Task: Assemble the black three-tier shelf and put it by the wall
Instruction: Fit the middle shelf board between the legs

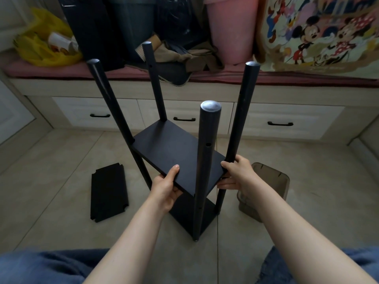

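Both left hand (pixel 166 188) and right hand (pixel 239 174) grip matte black shelf board (pixel 174 148); notched black panel (pixel 109 191) and smoky plastic bin (pixel 270 177) flank it.

The left hand (pixel 167 186) grips the near edge of the middle board (pixel 174 152), thumb on top. The right hand (pixel 235 175) grips that board's corner beside the right pole (pixel 242 119). The near pole (pixel 205 160) rises between the hands. The lower board (pixel 184 212) sits beneath them. A loose board (pixel 108 191) lies on the floor (pixel 51 181) left of the left hand, and a brown tub (pixel 272 181) sits just right of the right hand.
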Action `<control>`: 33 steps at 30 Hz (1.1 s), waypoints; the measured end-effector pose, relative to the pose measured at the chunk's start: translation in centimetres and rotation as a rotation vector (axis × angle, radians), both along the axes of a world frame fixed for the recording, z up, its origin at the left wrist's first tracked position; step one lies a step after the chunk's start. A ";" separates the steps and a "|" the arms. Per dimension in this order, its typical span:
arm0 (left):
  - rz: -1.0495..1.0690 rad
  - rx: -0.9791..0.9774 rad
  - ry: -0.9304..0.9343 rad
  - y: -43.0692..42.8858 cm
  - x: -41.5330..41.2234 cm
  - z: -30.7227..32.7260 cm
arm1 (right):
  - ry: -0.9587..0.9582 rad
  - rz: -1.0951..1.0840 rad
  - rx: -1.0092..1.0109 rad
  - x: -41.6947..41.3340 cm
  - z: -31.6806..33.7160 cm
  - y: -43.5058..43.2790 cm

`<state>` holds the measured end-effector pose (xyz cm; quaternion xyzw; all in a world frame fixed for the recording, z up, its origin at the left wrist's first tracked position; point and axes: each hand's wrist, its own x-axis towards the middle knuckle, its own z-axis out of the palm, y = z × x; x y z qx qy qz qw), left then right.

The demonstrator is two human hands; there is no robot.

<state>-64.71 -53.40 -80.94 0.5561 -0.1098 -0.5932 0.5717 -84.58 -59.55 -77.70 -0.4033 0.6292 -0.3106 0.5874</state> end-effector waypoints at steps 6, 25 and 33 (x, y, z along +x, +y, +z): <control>0.000 -0.022 0.020 0.2 0.2 -0.5 | 0.012 -0.003 -0.003 0.1 0.3 0.3; -0.596 -0.042 -1.792 -8.2 3.7 3.8 | -0.028 -0.024 -0.014 0.1 0.4 0.3; -0.704 0.038 -1.842 -12.9 6.6 3.3 | -0.120 -0.072 -0.001 0.4 0.1 -0.5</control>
